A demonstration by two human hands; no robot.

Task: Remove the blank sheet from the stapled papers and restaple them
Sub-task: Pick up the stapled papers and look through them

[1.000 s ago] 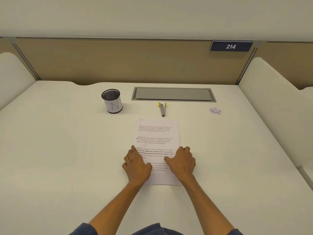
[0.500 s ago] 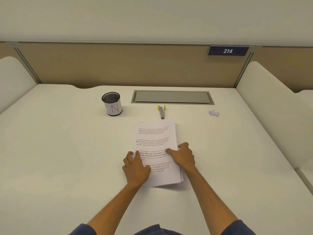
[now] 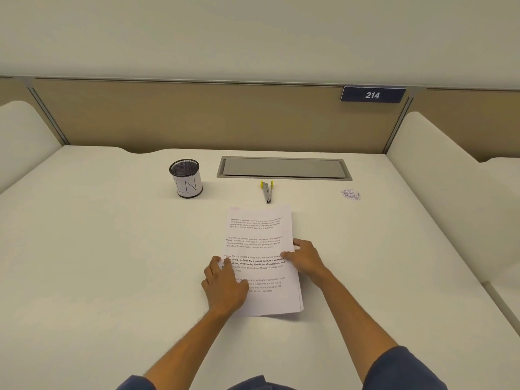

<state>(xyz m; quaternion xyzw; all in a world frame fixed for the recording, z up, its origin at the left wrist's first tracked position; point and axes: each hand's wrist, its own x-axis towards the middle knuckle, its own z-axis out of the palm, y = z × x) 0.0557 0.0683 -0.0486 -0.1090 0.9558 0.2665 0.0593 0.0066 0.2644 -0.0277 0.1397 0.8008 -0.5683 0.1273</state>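
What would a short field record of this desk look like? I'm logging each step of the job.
papers: printed stack flat on desk, near edges fanned
left hand: flat on stack's left edge
right hand: grips stack's right edge
stapler: beyond stack, untouched
cup: mesh cup far left of stapler
scraps: small pile far right

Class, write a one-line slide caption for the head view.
Both hands, left hand and right hand, rest on the printed papers, stapler beyond.

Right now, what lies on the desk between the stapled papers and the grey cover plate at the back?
In the head view, only the stapler lies between the stapled papers and the grey cover plate; its yellow end points to the plate.
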